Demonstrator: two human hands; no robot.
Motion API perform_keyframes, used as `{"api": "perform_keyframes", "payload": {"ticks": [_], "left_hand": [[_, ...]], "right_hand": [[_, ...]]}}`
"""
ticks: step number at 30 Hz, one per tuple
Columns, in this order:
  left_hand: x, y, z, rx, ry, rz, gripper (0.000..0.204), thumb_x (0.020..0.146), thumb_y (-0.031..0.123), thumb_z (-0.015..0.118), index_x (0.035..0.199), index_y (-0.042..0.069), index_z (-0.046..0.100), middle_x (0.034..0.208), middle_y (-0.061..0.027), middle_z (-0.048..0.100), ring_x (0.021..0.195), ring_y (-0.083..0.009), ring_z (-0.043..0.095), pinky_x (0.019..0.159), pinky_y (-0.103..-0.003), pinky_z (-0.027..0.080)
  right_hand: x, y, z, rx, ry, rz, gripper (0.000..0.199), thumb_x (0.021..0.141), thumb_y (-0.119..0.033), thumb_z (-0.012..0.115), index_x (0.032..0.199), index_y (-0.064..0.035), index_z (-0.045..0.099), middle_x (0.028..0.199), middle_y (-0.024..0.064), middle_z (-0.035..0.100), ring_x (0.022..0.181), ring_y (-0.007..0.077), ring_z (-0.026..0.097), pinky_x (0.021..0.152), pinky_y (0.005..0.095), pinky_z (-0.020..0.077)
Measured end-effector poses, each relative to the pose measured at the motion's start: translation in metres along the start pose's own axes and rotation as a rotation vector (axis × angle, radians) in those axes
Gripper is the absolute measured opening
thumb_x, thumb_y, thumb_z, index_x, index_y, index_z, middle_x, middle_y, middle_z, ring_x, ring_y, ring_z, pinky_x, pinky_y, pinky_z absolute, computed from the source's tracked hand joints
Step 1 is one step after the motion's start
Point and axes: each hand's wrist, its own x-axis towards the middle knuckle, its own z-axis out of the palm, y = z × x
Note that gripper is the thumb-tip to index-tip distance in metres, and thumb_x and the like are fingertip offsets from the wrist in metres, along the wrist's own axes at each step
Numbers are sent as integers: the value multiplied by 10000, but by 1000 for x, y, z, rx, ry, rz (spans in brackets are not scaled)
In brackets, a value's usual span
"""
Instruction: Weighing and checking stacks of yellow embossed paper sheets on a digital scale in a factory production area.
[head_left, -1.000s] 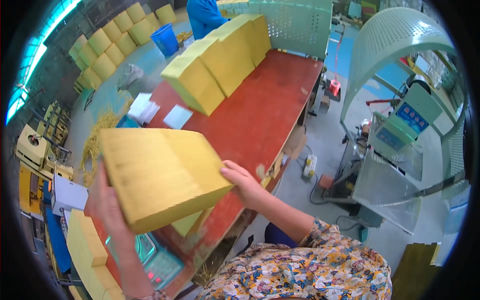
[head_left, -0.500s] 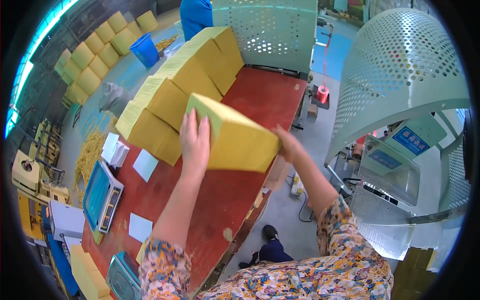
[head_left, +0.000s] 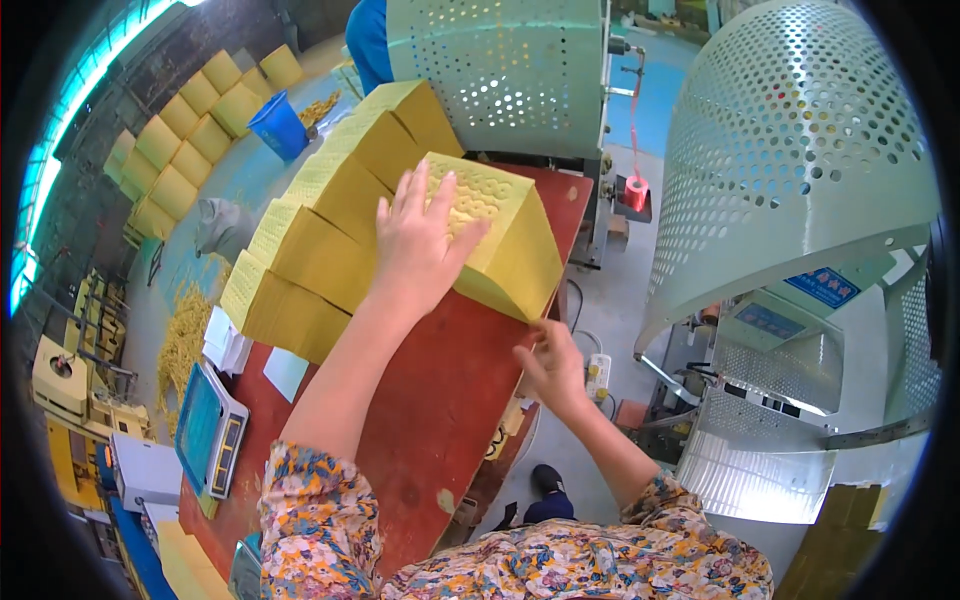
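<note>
A thick block of stacked yellow paper (head_left: 515, 245) stands at the far part of the red table, its patterned top turned up and toward the left. My left hand (head_left: 425, 245) lies on that top with its fingers spread and the thumb out. By the block's near lower corner is my right hand (head_left: 558, 370), its thumb apart from its bent fingers. Those fingertips are at or just beside the corner; whether they touch cannot be told. A row of similar yellow paper blocks (head_left: 320, 255) stands close along the left.
On the red table (head_left: 400, 440), a scale (head_left: 212, 430) and white paper sheets (head_left: 285, 372) lie at the left. A perforated metal guard (head_left: 500, 75) rises behind. Machinery under a curved perforated cover (head_left: 790, 150) is at the right. A blue bin (head_left: 280, 127) stands farther off.
The yellow paper block has been set down farther off and turned, so its patterned top shows. My left hand has moved onto its top; my right hand has dropped to the near corner.
</note>
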Motion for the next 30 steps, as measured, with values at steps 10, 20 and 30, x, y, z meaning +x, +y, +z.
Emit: {"api": "perform_keyframes", "payload": {"ticks": [10, 20, 30], "left_hand": [[21, -40, 47, -24, 28, 205, 977, 658, 170, 865, 1486, 117, 349, 1494, -206, 369, 1394, -396, 343, 1137, -517, 305], [175, -104, 126, 3, 85, 156, 875, 709, 207, 829, 1462, 142, 390, 1440, -195, 449, 1349, -405, 411, 1104, -506, 352], [214, -116, 114, 82, 98, 133, 894, 721, 215, 820, 1485, 139, 360, 1456, -231, 423, 1362, -404, 402, 1120, -483, 348]], "right_hand": [[94, 33, 50, -287, 170, -209, 185, 796, -106, 694, 819, -43, 522, 731, 167, 607, 703, 381, 632, 609, 471, 496], [258, 75, 94, -385, 285, -141, 177, 823, -127, 666, 900, -56, 523, 864, 159, 633, 768, 373, 640, 655, 479, 515], [293, 67, 107, -315, 364, -67, 129, 858, -141, 621, 902, -64, 527, 892, 146, 632, 819, 376, 631, 703, 487, 503]]}}
